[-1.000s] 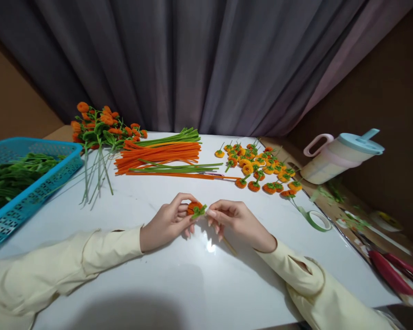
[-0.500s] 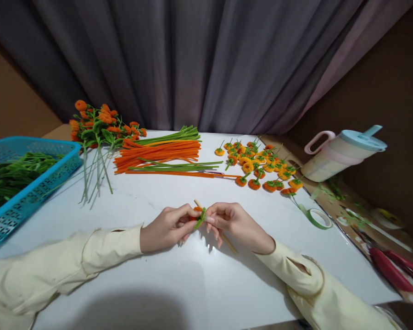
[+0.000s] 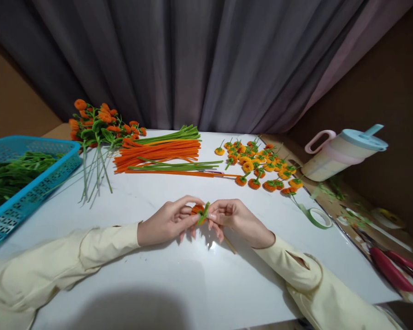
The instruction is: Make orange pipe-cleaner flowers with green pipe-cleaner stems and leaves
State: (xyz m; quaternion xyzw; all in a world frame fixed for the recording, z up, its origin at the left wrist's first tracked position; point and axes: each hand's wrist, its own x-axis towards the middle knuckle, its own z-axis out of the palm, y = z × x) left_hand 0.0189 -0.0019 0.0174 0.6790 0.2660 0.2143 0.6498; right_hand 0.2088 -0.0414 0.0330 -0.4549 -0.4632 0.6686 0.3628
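At the middle of the white table, a small orange flower (image 3: 197,209) with a green strip (image 3: 204,213) at its base is between my hands. My left hand (image 3: 172,220) grips the flower from the left, thumb and fingers around it. From the right, my right hand (image 3: 234,219) pinches the green part between thumb and forefinger. A thin wooden stick (image 3: 231,246) shows below my right hand; its upper part is hidden behind the fingers.
Orange pipe cleaners (image 3: 158,153) and green ones (image 3: 175,134) lie beyond my hands. Several small flowers (image 3: 248,166), green tape (image 3: 319,218), red-handled pliers (image 3: 392,270) and a tumbler (image 3: 344,153) are to the right. A blue basket (image 3: 37,180) and finished flowers (image 3: 105,117) are left.
My left hand has shifted slightly up and left, its forefinger now arched over the flower. More of the orange flower shows, and the green strip stands more upright.
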